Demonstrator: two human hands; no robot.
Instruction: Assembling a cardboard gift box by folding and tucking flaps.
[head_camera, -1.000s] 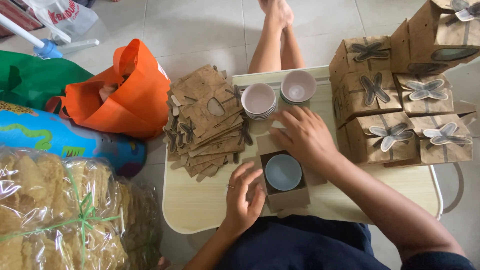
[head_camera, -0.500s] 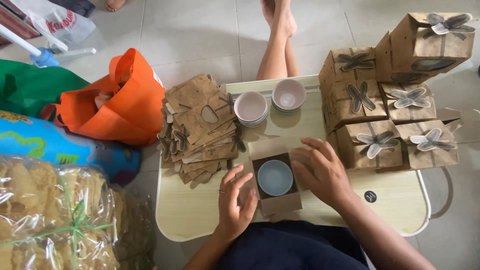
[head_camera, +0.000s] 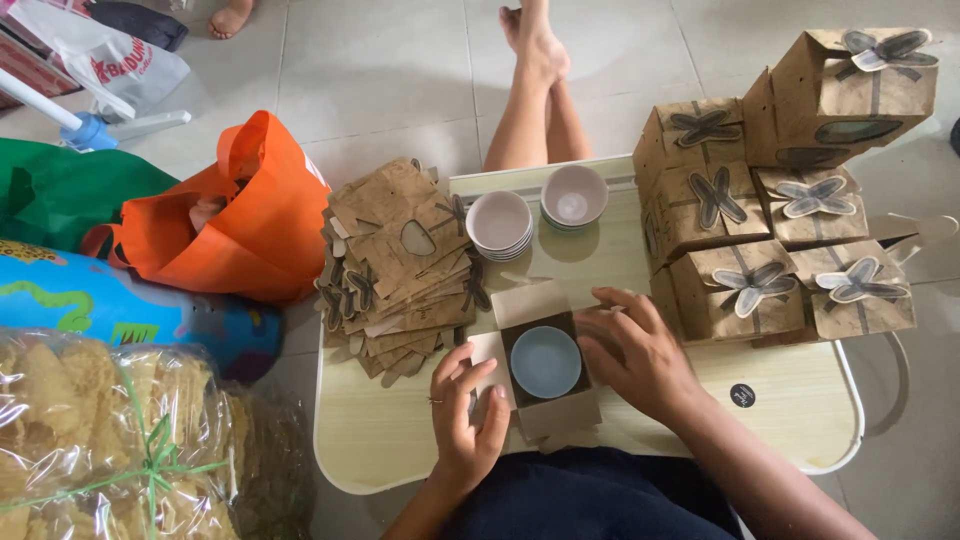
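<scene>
An open brown cardboard box (head_camera: 548, 415) lies on the small pale table (head_camera: 800, 400) with a light blue bowl (head_camera: 546, 361) inside it. My left hand (head_camera: 463, 415) holds the box's left flap and side. My right hand (head_camera: 635, 350) rests against the box's right side, fingers on its flap. Both hands grip the box from either side.
A pile of flat brown box blanks (head_camera: 400, 265) lies at the table's left. Two stacks of pale bowls (head_camera: 500, 224) (head_camera: 573, 196) stand behind the box. Closed boxes with butterfly tabs (head_camera: 770, 235) are stacked at the right. An orange bag (head_camera: 235, 215) and wrapped crackers (head_camera: 100, 440) sit on the floor; someone's legs (head_camera: 535, 95) stretch beyond the table.
My right hand came down from the top of the box to its right side. My left hand shifted onto the left flap. The view moved slightly.
</scene>
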